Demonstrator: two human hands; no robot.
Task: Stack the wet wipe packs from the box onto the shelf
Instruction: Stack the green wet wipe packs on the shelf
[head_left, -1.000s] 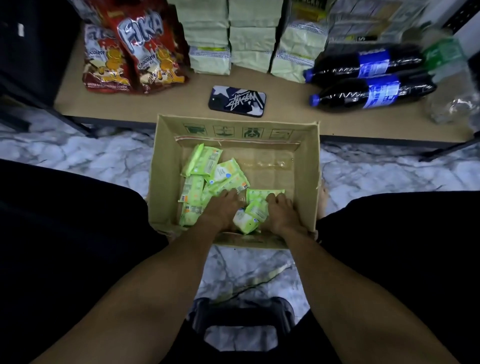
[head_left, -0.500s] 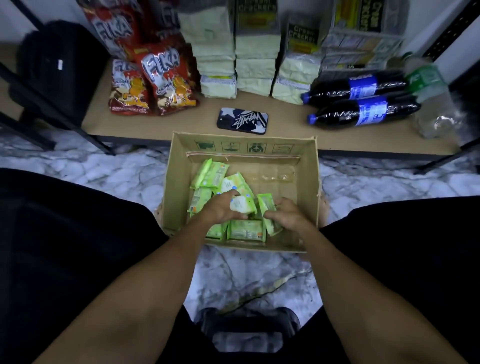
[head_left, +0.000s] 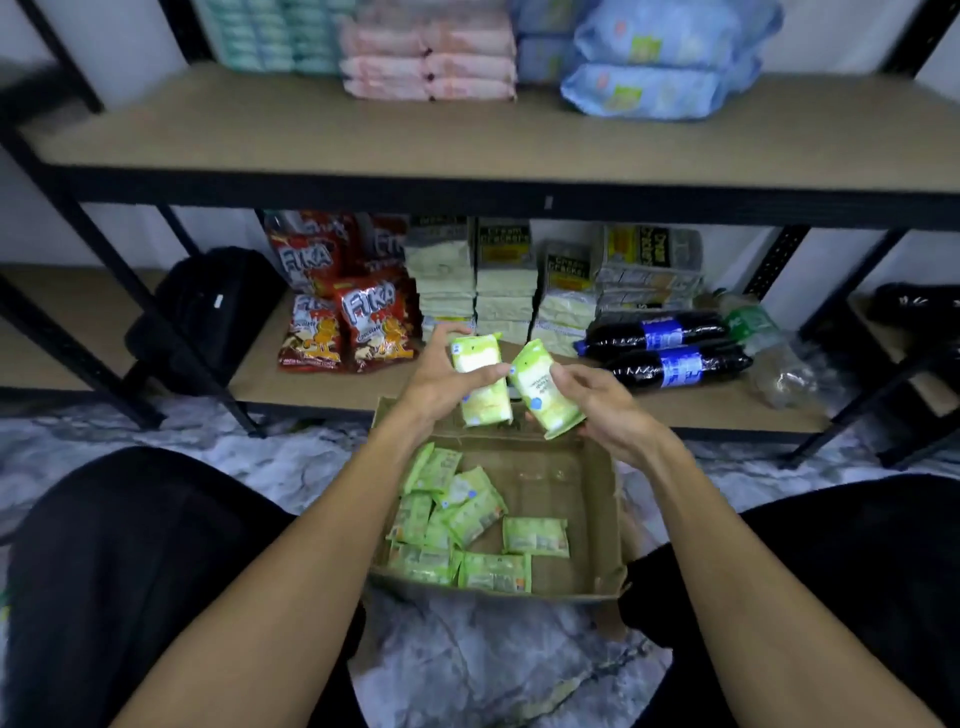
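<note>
each hand — left hand (head_left: 441, 376), right hand (head_left: 602, 410) — grips one wet wipe pack above the box (head_left: 597, 519).

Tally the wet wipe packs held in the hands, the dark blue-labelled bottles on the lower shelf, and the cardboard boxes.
Held wet wipe packs: 2
Dark bottles: 2
Cardboard box: 1
Total: 5
</note>
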